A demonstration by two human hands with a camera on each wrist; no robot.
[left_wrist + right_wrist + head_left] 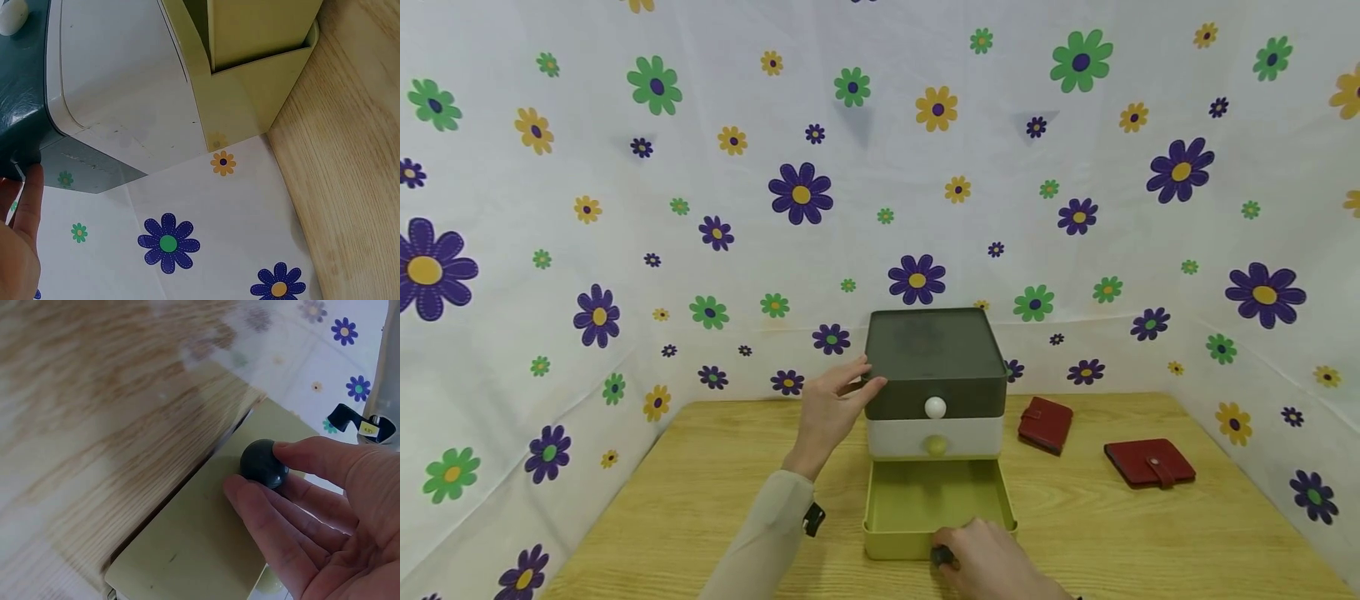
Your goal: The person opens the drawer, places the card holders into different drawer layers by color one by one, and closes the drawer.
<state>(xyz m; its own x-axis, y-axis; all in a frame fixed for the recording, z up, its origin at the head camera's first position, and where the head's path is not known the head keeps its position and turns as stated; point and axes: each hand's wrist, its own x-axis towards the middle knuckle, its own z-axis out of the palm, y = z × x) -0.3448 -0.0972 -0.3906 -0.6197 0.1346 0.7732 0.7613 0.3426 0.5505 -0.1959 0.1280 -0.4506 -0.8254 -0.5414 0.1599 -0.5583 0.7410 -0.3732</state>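
A three-tier drawer box point(935, 367) stands on the table, dark green on top, white in the middle, olive at the bottom. Its bottom drawer point(936, 492) is pulled out and bare inside. My right hand point(992, 562) pinches the round dark knob point(262, 464) on that drawer's front between thumb and fingers. My left hand point(835, 404) rests with its fingers on the upper left side of the box, at the dark green tier. In the left wrist view the fingers point(28, 206) touch that tier's side. The two upper drawers are closed, with a white knob point(936, 407) and an olive knob point(936, 446).
To the right of the box lie two red wallets, one point(1047, 424) close by and another point(1150, 462) farther right with a snap strap. A flowered white cloth point(880, 167) hangs behind and at both sides of the wooden table point(737, 467).
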